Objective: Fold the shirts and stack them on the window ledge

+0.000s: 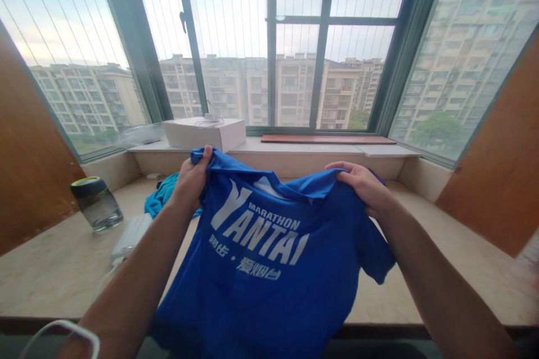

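A blue T-shirt [286, 286] with white lettering hangs stretched between my two hands, its collar at the top and its lower part dropping past the front edge of the ledge. At the shirt's left shoulder, my left hand [192, 179] is closed, with the fabric bunched under the thumb. My right hand [362, 184] pinches the other shoulder, fingers over the cloth. A short sleeve dangles below my right hand. Behind my left forearm lies a crumpled turquoise cloth [162, 195], partly hidden by the arm and the shirt.
On the stone ledge [425, 235], a clear bottle with a dark lid [97, 206] stands at left, beside a white power bank [131, 238] with a cable. A white box [204, 133] and a reddish board [328, 139] rest on the sill below the windows. Wooden panels flank both sides.
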